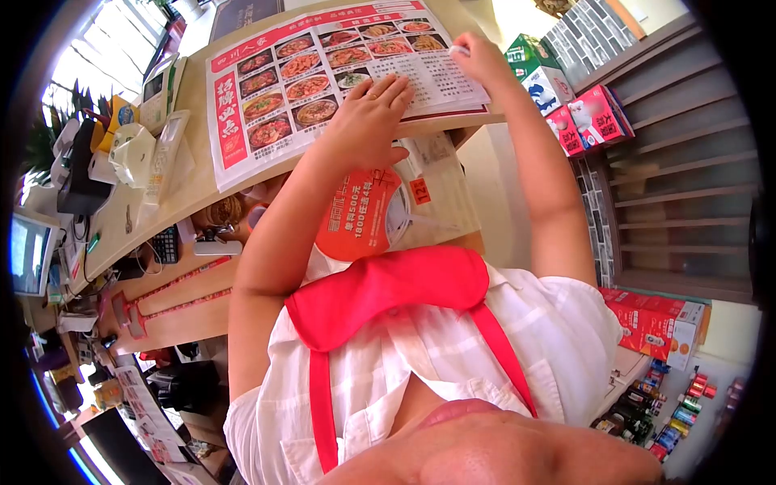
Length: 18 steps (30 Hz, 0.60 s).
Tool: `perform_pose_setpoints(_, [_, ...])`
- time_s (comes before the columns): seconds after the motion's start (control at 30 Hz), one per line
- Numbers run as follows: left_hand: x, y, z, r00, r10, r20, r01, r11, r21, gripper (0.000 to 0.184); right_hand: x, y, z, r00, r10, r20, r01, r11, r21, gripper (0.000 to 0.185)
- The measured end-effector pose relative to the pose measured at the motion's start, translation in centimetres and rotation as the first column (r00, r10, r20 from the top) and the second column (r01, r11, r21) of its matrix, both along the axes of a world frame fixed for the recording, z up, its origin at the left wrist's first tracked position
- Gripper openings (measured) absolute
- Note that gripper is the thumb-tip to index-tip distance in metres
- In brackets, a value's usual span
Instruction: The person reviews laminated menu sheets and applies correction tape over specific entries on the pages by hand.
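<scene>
Left hand (376,109), one, ringed, palm-down with fingers extended on a large red-and-white printed paper menu (234,162), headed "四川人家", side-lettered "招牌必点", eight dish photographs in its two left columns, lying on the pale wooden counter (117,234). Right hand (478,61), one, curled around a small white piece (459,50), kind unclear, at the menu's right edge. Nearer the body, one rounded orange-red panel (349,230), reading "单科500元" and "1800任选4科"; one orange tag (419,191) marked "12".

the menu (332,74) lies on the counter (174,202), with a monitor (32,252) left and cartons (592,121) right.
</scene>
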<state>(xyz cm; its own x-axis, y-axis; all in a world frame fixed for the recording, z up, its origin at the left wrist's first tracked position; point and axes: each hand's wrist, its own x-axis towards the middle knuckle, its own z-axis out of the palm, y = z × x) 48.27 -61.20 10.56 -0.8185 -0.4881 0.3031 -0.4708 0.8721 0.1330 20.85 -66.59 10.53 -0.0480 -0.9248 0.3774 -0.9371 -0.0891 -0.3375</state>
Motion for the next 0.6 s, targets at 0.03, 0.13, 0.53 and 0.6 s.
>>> perform_pose_setpoints(0.03, [-0.1, -0.2, -0.2, 1.000, 0.002, -0.013, -0.002, 1.000, -0.007, 0.083, -1.0, -1.0, 0.2, 0.991, -0.058, -0.118, 0.056, 0.998, -0.016, 0.018])
perform_pose_setpoints(0.13, [-0.2, -0.1, -0.4, 0.999, -0.025, -0.022, 0.025, 1.000, -0.011, 0.082, -0.2, -1.0, 1.9, 0.994, -0.037, -0.105, 0.035, 0.999, -0.020, 0.020])
perform_pose_setpoints(0.53, [0.1, -0.3, -0.4, 0.999, -0.016, -0.034, 0.015, 0.999, -0.030, 0.082, 6.4, -0.8, 1.7, 0.992, 0.122, -0.046, -0.123, 0.992, -0.030, 0.020])
perform_pose_setpoints(0.6, [0.0, -0.3, -0.3, 1.000, 0.002, -0.030, -0.003, 0.999, -0.034, 0.082, 8.2, 0.4, 0.1, 0.936, 0.347, -0.056, -0.351, 0.934, -0.072, 0.019])
